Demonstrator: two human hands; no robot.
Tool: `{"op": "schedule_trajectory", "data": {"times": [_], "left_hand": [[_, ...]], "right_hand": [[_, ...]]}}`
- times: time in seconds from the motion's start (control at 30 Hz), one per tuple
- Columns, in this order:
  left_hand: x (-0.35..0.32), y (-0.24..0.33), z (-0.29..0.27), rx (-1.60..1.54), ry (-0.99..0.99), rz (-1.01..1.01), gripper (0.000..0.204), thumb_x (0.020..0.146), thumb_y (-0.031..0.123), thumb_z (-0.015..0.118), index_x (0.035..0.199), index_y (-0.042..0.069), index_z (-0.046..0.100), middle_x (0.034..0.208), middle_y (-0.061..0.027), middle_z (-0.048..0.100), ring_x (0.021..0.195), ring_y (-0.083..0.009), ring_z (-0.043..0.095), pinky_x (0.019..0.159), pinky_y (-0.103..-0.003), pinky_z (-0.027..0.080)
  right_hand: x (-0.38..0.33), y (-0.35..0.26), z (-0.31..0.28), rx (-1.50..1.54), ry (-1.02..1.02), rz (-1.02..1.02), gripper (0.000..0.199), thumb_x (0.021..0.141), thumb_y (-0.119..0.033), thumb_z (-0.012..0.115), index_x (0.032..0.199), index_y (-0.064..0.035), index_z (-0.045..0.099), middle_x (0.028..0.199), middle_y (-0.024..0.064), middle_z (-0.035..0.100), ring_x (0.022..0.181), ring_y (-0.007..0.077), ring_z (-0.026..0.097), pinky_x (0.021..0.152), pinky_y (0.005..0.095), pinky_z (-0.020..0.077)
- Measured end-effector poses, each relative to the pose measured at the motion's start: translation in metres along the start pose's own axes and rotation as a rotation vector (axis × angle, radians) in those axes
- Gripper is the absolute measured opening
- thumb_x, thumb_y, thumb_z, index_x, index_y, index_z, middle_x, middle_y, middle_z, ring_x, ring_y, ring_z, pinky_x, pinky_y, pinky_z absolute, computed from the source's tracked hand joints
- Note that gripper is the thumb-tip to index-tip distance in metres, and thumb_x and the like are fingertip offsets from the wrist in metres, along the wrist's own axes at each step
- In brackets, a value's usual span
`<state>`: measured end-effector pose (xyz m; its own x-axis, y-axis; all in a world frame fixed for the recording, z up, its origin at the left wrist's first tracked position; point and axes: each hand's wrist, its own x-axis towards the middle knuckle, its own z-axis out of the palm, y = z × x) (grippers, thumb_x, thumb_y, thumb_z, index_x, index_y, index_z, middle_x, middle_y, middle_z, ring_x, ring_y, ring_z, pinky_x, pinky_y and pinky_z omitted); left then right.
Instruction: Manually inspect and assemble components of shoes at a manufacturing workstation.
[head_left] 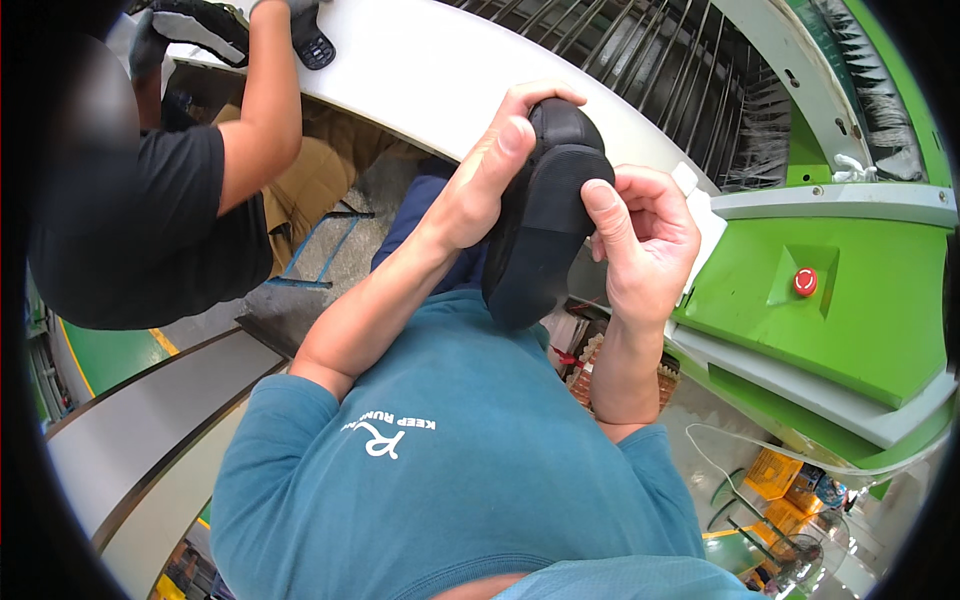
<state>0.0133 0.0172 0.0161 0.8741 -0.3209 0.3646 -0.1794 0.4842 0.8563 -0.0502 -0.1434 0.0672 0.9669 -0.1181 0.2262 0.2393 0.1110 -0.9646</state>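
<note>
A long black shoe point(545, 220) with a smooth, rounded face is held up in front of my chest, tilted, one end over the white table's edge. My left hand point(470, 195) grips its left side, thumb along the edge and fingers reaching round the far end. On the right side, my right hand point(645, 235) pinches the rim between thumb and curled fingers. The shoe's underside and the left fingertips behind it are hidden.
A white table point(400, 70) runs across the front, beside a rack of metal rods point(640, 60). To the right stands a green machine point(800, 320) with a red button point(805, 282). At left a co-worker point(170, 200) in gloves handles a black-and-white shoe point(205, 30).
</note>
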Motion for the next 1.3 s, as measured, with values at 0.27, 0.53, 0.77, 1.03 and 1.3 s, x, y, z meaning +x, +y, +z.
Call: {"op": "schedule_trajectory", "data": {"times": [0.27, 0.53, 0.77, 1.03, 1.3], "left_hand": [[-0.005, 0.007, -0.006, 0.061, 0.029, -0.046, 0.086, 0.079, 0.051, 0.079, 0.144, 0.006, 0.044, 0.12, -0.0127, 0.054, 0.105, -0.0225, 0.061, 0.094, -0.037, 0.052], [-0.012, 0.009, -0.001, -0.025, 0.041, 0.03, 0.085, 0.077, 0.053, 0.08, 0.141, 0.008, 0.047, 0.121, -0.0106, 0.051, 0.1, -0.0184, 0.062, 0.086, -0.033, 0.052], [-0.008, 0.02, 0.012, -0.088, 0.026, 0.054, 0.085, 0.081, 0.052, 0.081, 0.144, 0.007, 0.046, 0.122, -0.0106, 0.053, 0.101, -0.0194, 0.063, 0.089, -0.034, 0.053], [0.039, -0.006, -0.004, 0.127, 0.132, 0.333, 0.075, 0.093, 0.057, 0.07, 0.142, 0.006, 0.045, 0.123, -0.0127, 0.057, 0.109, -0.0197, 0.059, 0.099, -0.037, 0.048], [0.025, -0.058, -0.05, 0.352, 0.374, 0.198, 0.056, 0.1, 0.031, 0.067, 0.142, 0.001, 0.044, 0.121, -0.0122, 0.058, 0.111, -0.0217, 0.056, 0.103, -0.039, 0.046]], "right_hand": [[-0.001, -0.007, 0.011, -0.112, -0.003, -0.085, 0.024, 0.085, -0.007, 0.091, 0.099, -0.0008, 0.072, 0.082, 0.0025, 0.073, 0.071, 0.0059, 0.066, 0.063, 0.0202, 0.053], [0.002, -0.012, 0.007, -0.024, -0.062, 0.053, 0.049, 0.074, -0.015, 0.101, 0.105, -0.0051, 0.065, 0.094, 0.0015, 0.068, 0.079, 0.0063, 0.063, 0.065, 0.0204, 0.0501], [0.024, -0.001, 0.001, 0.211, -0.208, 0.078, 0.062, 0.076, -0.017, 0.098, 0.125, -0.0021, 0.064, 0.12, 0.0076, 0.068, 0.108, 0.0146, 0.065, 0.089, 0.0291, 0.0522], [0.077, -0.004, -0.005, 0.093, -0.309, 0.016, 0.054, 0.086, -0.021, 0.091, 0.128, -0.0029, 0.064, 0.124, 0.0101, 0.071, 0.112, 0.018, 0.068, 0.093, 0.0318, 0.0561], [0.089, 0.055, -0.004, -0.691, -0.134, -0.12, 0.043, 0.078, -0.038, 0.091, 0.099, -0.005, 0.073, 0.098, 0.0104, 0.074, 0.092, 0.0278, 0.073, 0.084, 0.0399, 0.0576]]}}
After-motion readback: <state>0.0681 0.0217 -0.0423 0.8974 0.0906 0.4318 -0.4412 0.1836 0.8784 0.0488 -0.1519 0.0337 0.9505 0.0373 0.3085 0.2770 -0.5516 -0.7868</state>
